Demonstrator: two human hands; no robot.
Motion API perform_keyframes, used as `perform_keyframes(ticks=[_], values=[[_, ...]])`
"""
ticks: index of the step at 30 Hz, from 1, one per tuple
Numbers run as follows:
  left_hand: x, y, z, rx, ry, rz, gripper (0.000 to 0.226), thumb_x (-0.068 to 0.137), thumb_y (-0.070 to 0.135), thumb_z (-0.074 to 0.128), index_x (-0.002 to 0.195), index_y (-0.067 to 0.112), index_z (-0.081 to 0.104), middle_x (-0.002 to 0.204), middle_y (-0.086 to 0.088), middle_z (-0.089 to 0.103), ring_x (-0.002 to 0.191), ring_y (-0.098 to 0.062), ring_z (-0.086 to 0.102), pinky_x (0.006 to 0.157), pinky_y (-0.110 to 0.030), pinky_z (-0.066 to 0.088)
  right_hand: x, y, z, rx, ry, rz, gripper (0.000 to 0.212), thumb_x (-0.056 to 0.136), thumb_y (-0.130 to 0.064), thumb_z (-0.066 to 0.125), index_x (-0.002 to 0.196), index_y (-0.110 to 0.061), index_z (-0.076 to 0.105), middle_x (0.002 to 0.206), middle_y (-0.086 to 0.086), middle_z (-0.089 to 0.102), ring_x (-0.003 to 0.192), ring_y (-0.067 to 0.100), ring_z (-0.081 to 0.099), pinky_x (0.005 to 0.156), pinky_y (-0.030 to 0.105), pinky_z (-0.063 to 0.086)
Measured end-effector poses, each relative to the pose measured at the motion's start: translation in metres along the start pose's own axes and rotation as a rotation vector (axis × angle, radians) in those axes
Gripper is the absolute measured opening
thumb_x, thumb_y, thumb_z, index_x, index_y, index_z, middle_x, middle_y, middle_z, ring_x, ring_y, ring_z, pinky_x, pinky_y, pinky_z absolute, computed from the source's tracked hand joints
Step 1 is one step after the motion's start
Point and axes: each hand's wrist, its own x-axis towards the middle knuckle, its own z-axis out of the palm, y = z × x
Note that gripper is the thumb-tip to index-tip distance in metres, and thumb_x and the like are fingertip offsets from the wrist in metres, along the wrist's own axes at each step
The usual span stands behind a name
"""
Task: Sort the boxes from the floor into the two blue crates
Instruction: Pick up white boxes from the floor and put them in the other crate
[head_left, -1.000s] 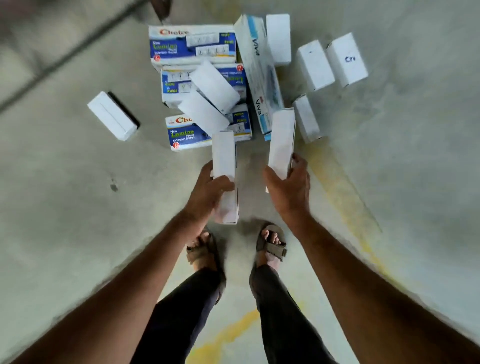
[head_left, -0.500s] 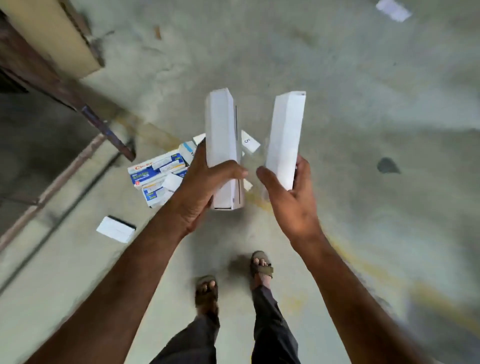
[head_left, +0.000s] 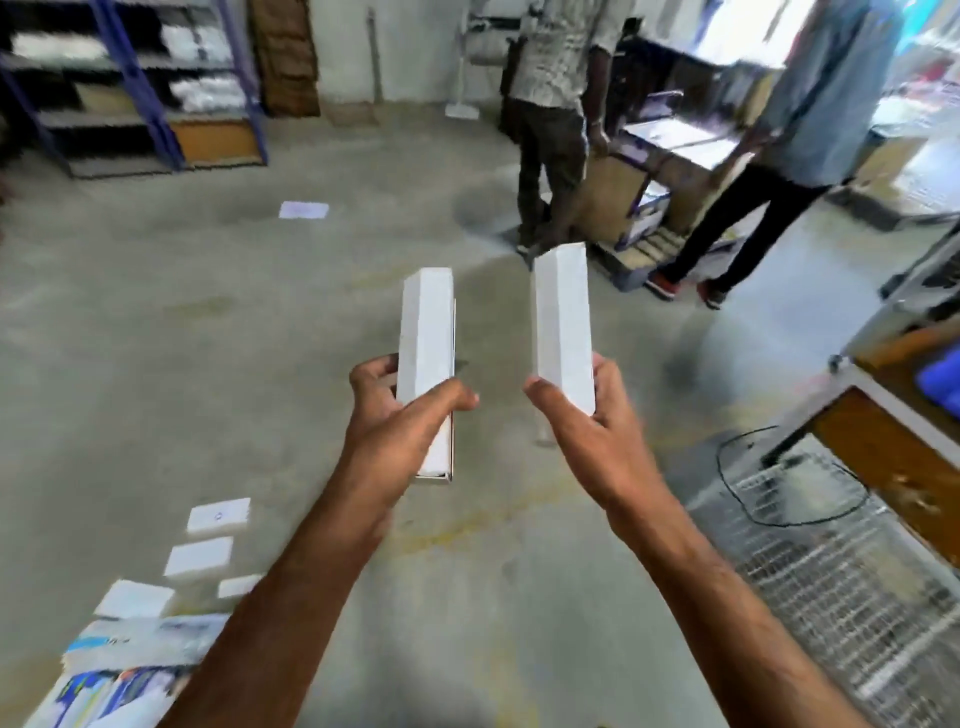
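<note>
My left hand (head_left: 402, 415) grips a long white box (head_left: 427, 338), held upright in front of me. My right hand (head_left: 587, 415) grips a second long white box (head_left: 563, 322) the same way, a little to the right. Both boxes are raised well above the floor. Several small white boxes (head_left: 205, 556) and blue-printed boxes (head_left: 119, 680) lie on the floor at the lower left. A blue shape (head_left: 940, 379) shows at the right edge under a table; whether it is a crate I cannot tell.
Two people (head_left: 561, 119) stand ahead on the right beside a loaded trolley (head_left: 644, 208). A blue metal shelf rack (head_left: 130, 88) stands at the back left. A metal-framed table (head_left: 883, 415) and a wire grille (head_left: 841, 582) fill the right side. A paper sheet (head_left: 304, 210) lies on the concrete floor.
I have straightened up and turned from the pile on the floor. Both hands lifted their white boxes; the view now looks across the room instead of down at my feet.
</note>
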Motion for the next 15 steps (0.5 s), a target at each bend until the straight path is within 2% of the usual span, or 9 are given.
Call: perform_keyframes(ticks=[2,4,6,7,9,11,15], values=[[-0.006,0.012,0.063,0.048,-0.083,0.053,0.082,0.049,0.045,0.077,0.123,0.032,0.042,0.106,0.014,0.063,0.084,0.0,0.065,0.064,-0.028,0.049,0.006,0.006,-0.059,0.006,0.116,0.002,0.064,0.074,-0.061,0.065,0.131,-0.036,0.049,0.12,-0.01,0.061,0.08,-0.009,0.064,0.067,0.024,0.053],[-0.013,0.019,0.131,0.077,-0.161,0.091,0.081,0.052,0.043,0.077,0.123,0.033,0.039,0.106,0.013,0.063,0.084,0.001,0.064,0.059,-0.025,0.046,0.012,0.016,-0.123,-0.016,0.206,0.003,0.065,0.075,-0.063,0.062,0.132,-0.037,0.047,0.119,-0.013,0.061,0.079,-0.012,0.062,0.065,0.021,0.049],[-0.024,0.026,0.195,0.092,-0.25,0.082,0.081,0.052,0.044,0.077,0.123,0.033,0.039,0.107,0.011,0.064,0.088,-0.005,0.065,0.061,-0.027,0.046,0.018,0.025,-0.185,-0.032,0.281,0.015,0.068,0.076,-0.064,0.062,0.135,-0.036,0.045,0.121,-0.012,0.059,0.082,-0.011,0.062,0.064,0.02,0.049],[-0.03,0.028,0.23,0.088,-0.303,0.065,0.082,0.051,0.046,0.078,0.123,0.033,0.04,0.107,0.01,0.064,0.091,-0.008,0.066,0.064,-0.029,0.047,0.022,0.029,-0.218,-0.038,0.328,0.02,0.069,0.077,-0.064,0.062,0.137,-0.035,0.045,0.123,-0.011,0.058,0.087,-0.008,0.063,0.066,0.021,0.051],[-0.042,0.032,0.3,0.072,-0.4,0.024,0.087,0.047,0.051,0.079,0.124,0.03,0.045,0.109,0.008,0.066,0.096,-0.013,0.067,0.07,-0.031,0.049,0.033,0.039,-0.283,-0.044,0.425,0.031,0.071,0.078,-0.063,0.064,0.139,-0.031,0.046,0.126,-0.006,0.058,0.103,0.005,0.063,0.08,0.033,0.058],[-0.055,0.036,0.362,0.062,-0.493,-0.015,0.091,0.046,0.051,0.08,0.127,0.026,0.048,0.111,0.002,0.068,0.098,-0.018,0.068,0.07,-0.032,0.05,0.041,0.044,-0.336,-0.044,0.503,0.053,0.069,0.082,-0.06,0.066,0.14,-0.027,0.047,0.126,-0.003,0.06,0.111,0.015,0.062,0.093,0.044,0.056],[-0.081,0.044,0.472,0.082,-0.656,-0.044,0.098,0.043,0.055,0.082,0.129,0.022,0.049,0.114,-0.004,0.069,0.097,-0.021,0.07,0.067,-0.033,0.053,0.046,0.056,-0.428,0.005,0.622,0.122,0.073,0.077,-0.068,0.06,0.14,-0.035,0.042,0.127,-0.006,0.057,0.11,0.013,0.061,0.096,0.045,0.055]])
